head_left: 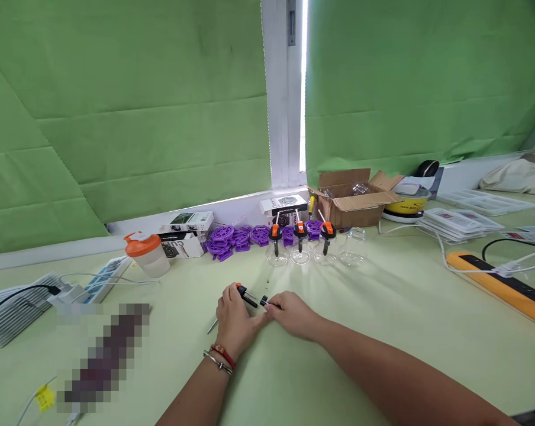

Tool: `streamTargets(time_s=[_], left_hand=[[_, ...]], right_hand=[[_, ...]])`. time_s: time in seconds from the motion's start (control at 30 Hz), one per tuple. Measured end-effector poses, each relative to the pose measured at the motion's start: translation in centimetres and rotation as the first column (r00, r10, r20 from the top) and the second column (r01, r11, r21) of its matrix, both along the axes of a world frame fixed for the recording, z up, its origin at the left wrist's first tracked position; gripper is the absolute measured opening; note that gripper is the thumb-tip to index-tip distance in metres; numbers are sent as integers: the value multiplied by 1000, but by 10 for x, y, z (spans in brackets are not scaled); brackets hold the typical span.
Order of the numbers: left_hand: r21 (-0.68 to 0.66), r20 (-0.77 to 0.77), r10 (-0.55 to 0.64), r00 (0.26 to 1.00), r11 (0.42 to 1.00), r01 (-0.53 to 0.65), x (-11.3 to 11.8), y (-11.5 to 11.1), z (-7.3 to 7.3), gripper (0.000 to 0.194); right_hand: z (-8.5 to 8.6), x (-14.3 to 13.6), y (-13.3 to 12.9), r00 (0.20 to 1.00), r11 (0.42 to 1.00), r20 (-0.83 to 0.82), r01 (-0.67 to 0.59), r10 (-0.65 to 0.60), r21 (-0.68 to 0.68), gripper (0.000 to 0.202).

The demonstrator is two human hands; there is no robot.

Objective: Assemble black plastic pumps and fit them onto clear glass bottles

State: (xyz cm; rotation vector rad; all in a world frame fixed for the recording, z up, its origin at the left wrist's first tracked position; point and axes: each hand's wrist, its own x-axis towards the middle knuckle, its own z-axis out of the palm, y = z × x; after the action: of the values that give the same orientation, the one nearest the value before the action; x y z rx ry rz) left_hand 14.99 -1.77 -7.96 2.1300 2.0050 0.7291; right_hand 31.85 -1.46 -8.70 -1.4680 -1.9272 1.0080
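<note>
My left hand (232, 313) is closed around an orange-and-black lid assembly (248, 296). A thin metal rod (212, 326) sticks out at the hand's lower left side, and most of the assembly is hidden by the fingers. Between the fingertips of my right hand (289, 313) is a small black piece (264, 300), close to the assembly's black end; whether the two touch I cannot tell. Both hands are low over the pale green table (365, 319). Beyond them stand three clear containers with similar tops, one being the middle container (300, 255), beside an uncapped clear container (353, 251).
Purple plastic parts (223, 236) lie in a row behind, near printed boxes (183, 245). An orange-lidded shaker bottle (147, 254) stands at left with a power strip (108, 279). At right are an open carton (358, 204), stacked cards (456, 225) and an orange power strip (498, 290).
</note>
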Motion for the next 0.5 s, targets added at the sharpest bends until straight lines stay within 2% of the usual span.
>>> streamTargets(time_s=[0.1, 0.23, 0.3, 0.5], left_hand=[[-32, -42, 74, 996, 997, -75, -7, 5, 0, 76], [-54, -98, 130, 987, 989, -136, -11, 7, 1, 76], [-69, -117, 138, 984, 987, -147, -10, 7, 3, 79], [-81, -134, 125, 983, 987, -137, -10, 5, 4, 78]], right_hand=[[4, 24, 7, 999, 1000, -52, 14, -15, -16, 31], [6, 48, 20, 980, 986, -122, 150, -159, -75, 25], [7, 52, 28, 969, 974, -114, 211, -219, -80, 24], [8, 48, 37, 959, 961, -67, 275, -275, -14, 17]])
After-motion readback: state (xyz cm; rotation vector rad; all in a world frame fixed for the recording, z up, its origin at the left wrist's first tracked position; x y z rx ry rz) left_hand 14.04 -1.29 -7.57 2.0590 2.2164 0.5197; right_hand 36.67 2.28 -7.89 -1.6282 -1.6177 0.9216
